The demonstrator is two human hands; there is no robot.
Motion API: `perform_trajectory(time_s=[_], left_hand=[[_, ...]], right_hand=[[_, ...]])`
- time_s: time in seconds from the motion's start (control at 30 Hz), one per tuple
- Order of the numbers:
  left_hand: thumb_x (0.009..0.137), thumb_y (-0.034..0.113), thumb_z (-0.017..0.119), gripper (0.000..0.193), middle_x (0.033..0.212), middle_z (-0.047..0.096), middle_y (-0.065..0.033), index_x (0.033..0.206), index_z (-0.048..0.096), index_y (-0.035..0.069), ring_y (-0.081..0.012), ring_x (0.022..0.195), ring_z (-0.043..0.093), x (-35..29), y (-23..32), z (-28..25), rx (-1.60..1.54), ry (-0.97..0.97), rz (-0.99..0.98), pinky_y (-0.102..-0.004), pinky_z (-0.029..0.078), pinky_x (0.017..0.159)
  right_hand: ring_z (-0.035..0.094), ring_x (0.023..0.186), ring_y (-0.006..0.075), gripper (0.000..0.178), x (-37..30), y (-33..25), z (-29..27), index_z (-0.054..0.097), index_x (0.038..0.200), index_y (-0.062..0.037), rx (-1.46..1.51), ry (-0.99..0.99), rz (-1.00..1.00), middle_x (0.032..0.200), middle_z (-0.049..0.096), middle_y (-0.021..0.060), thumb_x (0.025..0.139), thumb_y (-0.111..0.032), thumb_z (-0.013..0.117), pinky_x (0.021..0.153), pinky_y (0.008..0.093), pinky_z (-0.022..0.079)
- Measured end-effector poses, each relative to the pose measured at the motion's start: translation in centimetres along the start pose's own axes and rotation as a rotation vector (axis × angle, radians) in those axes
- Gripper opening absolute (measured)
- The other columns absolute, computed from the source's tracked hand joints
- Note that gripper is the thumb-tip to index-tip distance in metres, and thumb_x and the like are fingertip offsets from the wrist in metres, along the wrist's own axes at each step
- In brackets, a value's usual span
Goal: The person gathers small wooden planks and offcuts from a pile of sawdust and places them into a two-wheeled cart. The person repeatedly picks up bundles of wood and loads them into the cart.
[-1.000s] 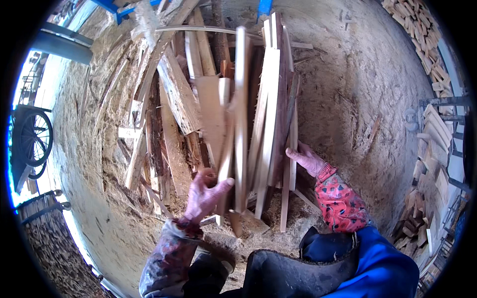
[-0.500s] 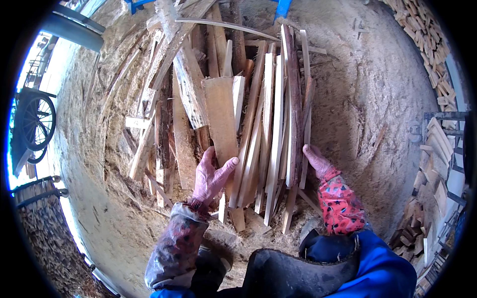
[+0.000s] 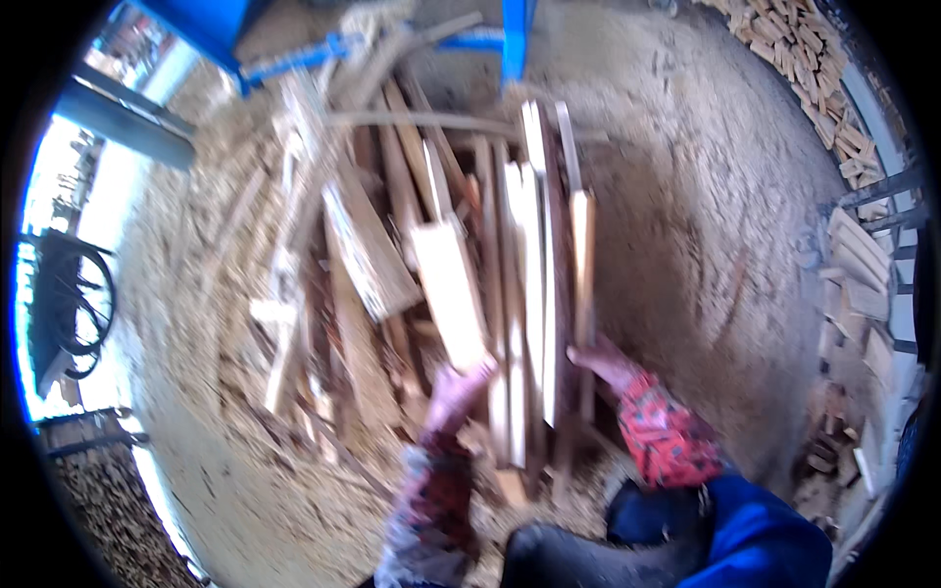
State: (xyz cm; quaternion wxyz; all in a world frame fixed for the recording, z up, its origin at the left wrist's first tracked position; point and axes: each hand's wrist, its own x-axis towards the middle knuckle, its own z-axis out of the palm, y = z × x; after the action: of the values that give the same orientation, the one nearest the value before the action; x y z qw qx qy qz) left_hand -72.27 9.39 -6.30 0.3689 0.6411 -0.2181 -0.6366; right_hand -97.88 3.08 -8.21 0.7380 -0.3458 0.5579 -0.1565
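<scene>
The left hand [image 3: 456,397] and right hand [image 3: 606,365] flank wooden strips [image 3: 534,284]; whether their blurred fingers [image 3: 480,371] grip them, I cannot tell.

Littered brown floor [image 3: 676,206] under wooden strips [image 3: 451,284]

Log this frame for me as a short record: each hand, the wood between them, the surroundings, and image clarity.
Left hand: at the near end of a wide pale board, seemingly touching it
Right hand: beside the right edge of the slats, thumb toward them
Between hands: long narrow slats, lying roughly side by side
Left of slats: thick pale-faced timber, lying at an angle
Far side: blue frame
Far left: spoked wheel
Upper right: heap of cut wood
Clarity: blurred; exact finger contact unclear
</scene>
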Motion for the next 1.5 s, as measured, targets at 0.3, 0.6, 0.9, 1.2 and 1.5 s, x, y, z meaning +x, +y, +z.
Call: perform_trajectory(time_s=[0.3, 0.6, 0.9, 1.2, 1.5], left_hand=[[0.079, 0.033, 0.074, 0.052, 0.103, 0.063, -0.0042, 0.117, 0.057, 0.002, -0.0141, 0.09, 0.06, -1.6, -0.8, -1.6, -0.205, 0.06, -0.08, -0.0287, 0.049, 0.079], [0.076, 0.046, 0.074, 0.062, 0.099, 0.063, -0.0042, 0.117, 0.058, 0.001, -0.0134, 0.083, 0.06, 0.8, -3.6, -0.3, -0.209, -0.002, -0.078, -0.0282, 0.049, 0.072], [0.08, 0.043, 0.072, 0.059, 0.101, 0.061, -0.0031, 0.121, 0.054, 0.004, -0.013, 0.089, 0.057, 1.7, -2.8, 2.4, -0.326, -0.117, -0.162, -0.0281, 0.046, 0.078], [0.088, 0.043, 0.06, 0.059, 0.122, 0.056, -0.0124, 0.13, 0.045, 0.004, -0.0255, 0.109, 0.055, -0.5, -0.4, 1.1, -0.451, -0.168, -0.165, -0.0407, 0.044, 0.096], [0.089, 0.041, 0.059, 0.053, 0.119, 0.057, -0.008, 0.128, 0.047, 0.007, -0.0233, 0.106, 0.057, -4.3, 4.6, 4.1, -0.528, -0.153, -0.18, -0.0404, 0.048, 0.091]], right_hand=[[0.054, 0.107, 0.0208, 0.068, -0.9, -1.7, 3.2, 0.053, 0.123, 0.0003, 0.041, -0.058, -0.078, 0.112, 0.06, 0.0103, 0.073, -0.039, 0.077, 0.095, 0.0367, 0.041], [0.054, 0.104, 0.0176, 0.062, -1.2, -1.2, 1.3, 0.051, 0.124, -0.001, 0.17, -0.069, -0.146, 0.113, 0.059, 0.0074, 0.074, -0.026, 0.077, 0.094, 0.0342, 0.042], [0.056, 0.099, 0.0174, 0.057, -2.4, -1.0, -1.3, 0.055, 0.121, -0.0011, 0.125, -0.003, -0.217, 0.109, 0.061, 0.0058, 0.077, -0.031, 0.075, 0.092, 0.0328, 0.044], [0.049, 0.117, 0.0242, 0.087, -2.4, -2.5, 0.5, 0.041, 0.134, 0.0013, 0.089, 0.02, -0.303, 0.125, 0.053, 0.0166, 0.071, -0.046, 0.076, 0.102, 0.0357, 0.036], [0.044, 0.125, 0.0334, 0.096, -6.3, -7.6, -0.1, 0.035, 0.135, 0.003, -0.05, -0.041, -0.125, 0.13, 0.048, 0.0235, 0.07, -0.056, 0.073, 0.109, 0.042, 0.029]])
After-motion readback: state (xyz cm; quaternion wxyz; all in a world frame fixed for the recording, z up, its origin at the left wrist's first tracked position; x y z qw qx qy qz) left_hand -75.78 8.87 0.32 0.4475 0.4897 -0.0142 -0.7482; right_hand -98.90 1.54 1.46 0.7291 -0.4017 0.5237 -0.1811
